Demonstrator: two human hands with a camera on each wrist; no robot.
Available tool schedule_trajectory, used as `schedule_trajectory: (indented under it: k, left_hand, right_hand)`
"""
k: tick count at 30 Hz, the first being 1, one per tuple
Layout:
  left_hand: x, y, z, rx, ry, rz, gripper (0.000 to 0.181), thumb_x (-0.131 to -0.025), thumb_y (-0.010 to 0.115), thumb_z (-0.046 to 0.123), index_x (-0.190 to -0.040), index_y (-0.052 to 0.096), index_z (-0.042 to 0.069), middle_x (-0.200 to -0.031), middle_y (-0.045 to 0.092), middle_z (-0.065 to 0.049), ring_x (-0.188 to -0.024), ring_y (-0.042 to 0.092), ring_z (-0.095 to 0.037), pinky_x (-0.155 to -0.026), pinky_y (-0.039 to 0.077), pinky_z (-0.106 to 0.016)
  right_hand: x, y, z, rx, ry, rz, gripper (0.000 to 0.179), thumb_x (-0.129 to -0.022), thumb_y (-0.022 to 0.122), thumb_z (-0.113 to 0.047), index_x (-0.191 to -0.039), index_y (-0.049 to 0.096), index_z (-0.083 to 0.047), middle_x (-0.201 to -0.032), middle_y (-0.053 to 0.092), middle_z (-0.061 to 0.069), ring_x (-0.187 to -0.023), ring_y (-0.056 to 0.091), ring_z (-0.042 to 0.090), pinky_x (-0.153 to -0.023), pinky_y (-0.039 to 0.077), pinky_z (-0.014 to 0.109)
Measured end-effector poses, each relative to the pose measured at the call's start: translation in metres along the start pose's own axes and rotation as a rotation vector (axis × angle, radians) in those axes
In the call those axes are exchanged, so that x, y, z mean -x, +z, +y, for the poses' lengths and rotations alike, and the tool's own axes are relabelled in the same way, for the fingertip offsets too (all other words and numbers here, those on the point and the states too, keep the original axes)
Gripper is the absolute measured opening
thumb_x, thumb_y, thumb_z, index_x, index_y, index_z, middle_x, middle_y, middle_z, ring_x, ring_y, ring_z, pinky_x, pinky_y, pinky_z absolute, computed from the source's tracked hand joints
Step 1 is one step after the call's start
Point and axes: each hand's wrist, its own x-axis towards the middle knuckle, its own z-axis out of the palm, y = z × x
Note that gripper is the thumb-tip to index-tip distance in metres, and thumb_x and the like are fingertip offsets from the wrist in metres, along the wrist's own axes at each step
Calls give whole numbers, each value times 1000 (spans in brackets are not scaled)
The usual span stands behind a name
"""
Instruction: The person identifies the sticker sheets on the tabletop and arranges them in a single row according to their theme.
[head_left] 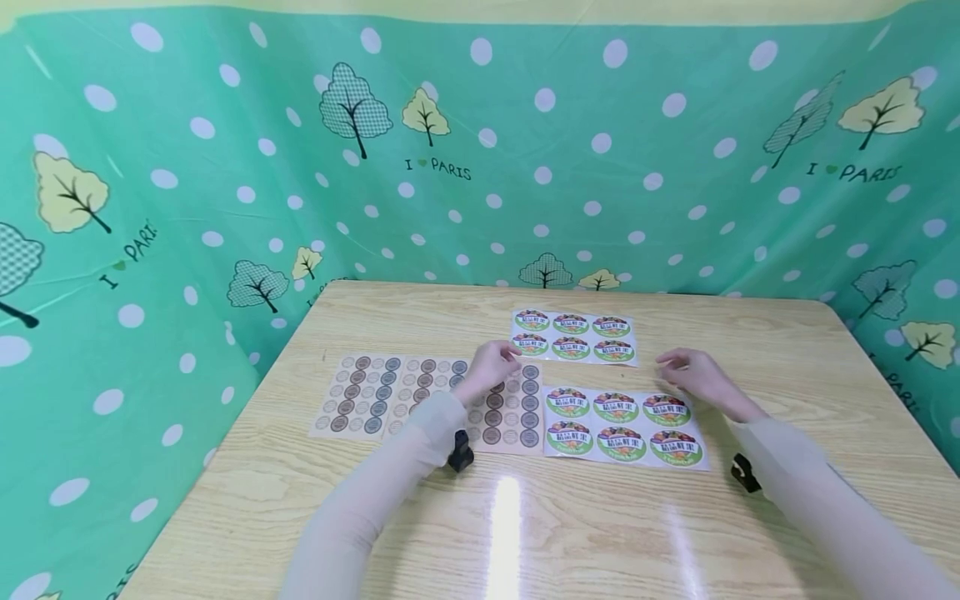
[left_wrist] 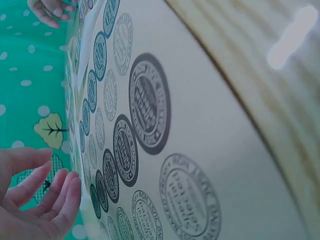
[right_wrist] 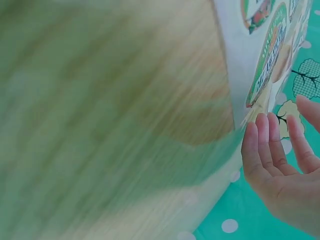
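My left hand [head_left: 491, 365] hovers above the right-hand sheet of round "Selected" seal stickers [head_left: 512, 417], its fingers loosely bent with nothing between them. In the left wrist view the fingers [left_wrist: 67, 205] are spread beside the printed seals [left_wrist: 150, 104]. Two white sheets of oval fruit-label stickers lie further right, one behind [head_left: 573, 337] and one in front [head_left: 627, 429]. Just beyond the front sheet's upper right corner is my right hand [head_left: 697, 375], relaxed and holding nothing. The right wrist view shows its fingers [right_wrist: 264, 142] apart, near a label sheet's edge [right_wrist: 225, 60].
More seal-sticker sheets [head_left: 358, 397] lie side by side on the left of the wooden table [head_left: 247, 500]. A green dotted curtain [head_left: 525, 217] hangs behind and to the sides. Black wrist mounts [head_left: 461, 452] sit under both forearms. Bright glare marks the table's front.
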Motion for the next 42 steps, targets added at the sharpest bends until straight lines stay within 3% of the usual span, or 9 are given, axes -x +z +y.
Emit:
schedule_trajectory:
  k: [17, 21, 25, 26, 30, 32, 33, 37, 42]
  left_hand:
    - [-13, -5, -3, 26, -38, 67, 23, -80, 61, 4, -102, 61, 0, -80, 59, -8, -61, 46, -8, -52, 39, -15]
    - [-20, -4, -6, 15, -56, 71, 22, -79, 61, 4, -102, 62, 2, -83, 60, -9, -65, 51, -12, -56, 43, -19]
    - [-27, -5, -16, 4, -38, 91, 21, -79, 60, 5, -100, 64, 5, -84, 61, -8, -71, 55, -16, -62, 47, -25]
    - [-38, -1, -29, 20, 5, 106, 19, -78, 62, 8, -97, 65, 8, -80, 60, -5, -68, 54, -14, -59, 46, -23]
    - [-51, 2, -39, 34, -7, 106, 20, -75, 64, 8, -95, 65, 9, -77, 60, -4, -69, 55, -15, -60, 47, -25]
    - [-55, 4, -38, 51, -42, 99, 21, -74, 65, 6, -95, 65, 8, -77, 60, -5, -70, 55, -17, -60, 47, -26]
    - [-47, 0, -26, 38, -89, 90, 23, -74, 64, 3, -98, 64, 5, -81, 61, -8, -73, 56, -19, -63, 48, -28]
    - [-37, -3, -14, 16, -88, 103, 24, -77, 61, 2, -101, 62, 1, -83, 59, -10, -72, 53, -15, -61, 44, -21]
    - [-37, -3, -13, 17, -100, 100, 25, -78, 60, 3, -104, 61, 1, -85, 59, -9, -73, 52, -15, -62, 44, -20]
  right_hand:
    - [-27, 10, -10, -58, 81, -7, 42, -88, 51, -15, -122, 42, 8, -107, 49, 27, -79, 53, 25, -65, 48, 28]
    - [-32, 11, -11, -68, 84, -6, 45, -87, 52, -16, -124, 41, 7, -110, 48, 27, -86, 52, 28, -68, 47, 28]
    - [-39, 14, -10, -81, 83, -3, 48, -87, 52, -16, -127, 38, 6, -112, 47, 27, -91, 50, 30, -70, 46, 28]
    - [-41, 14, -10, -87, 86, -1, 48, -87, 52, -15, -128, 37, 6, -113, 47, 26, -92, 50, 29, -70, 46, 28]
    - [-49, 16, -10, -103, 103, 5, 51, -87, 52, -14, -130, 34, 6, -115, 44, 27, -95, 48, 32, -75, 46, 34]
    - [-52, 15, -10, -107, 114, 10, 51, -86, 52, -13, -130, 33, 5, -117, 43, 28, -99, 47, 34, -80, 45, 39]
    - [-54, 15, -10, -108, 117, 11, 51, -86, 52, -13, -130, 33, 5, -118, 43, 28, -102, 45, 36, -84, 43, 42]
    - [-59, 14, -12, -117, 131, 12, 53, -86, 53, -13, -130, 32, 5, -122, 40, 29, -110, 40, 40, -93, 36, 48]
    - [-63, 14, -14, -129, 121, 4, 56, -86, 54, -14, -131, 29, 7, -127, 35, 31, -116, 35, 42, -97, 33, 50]
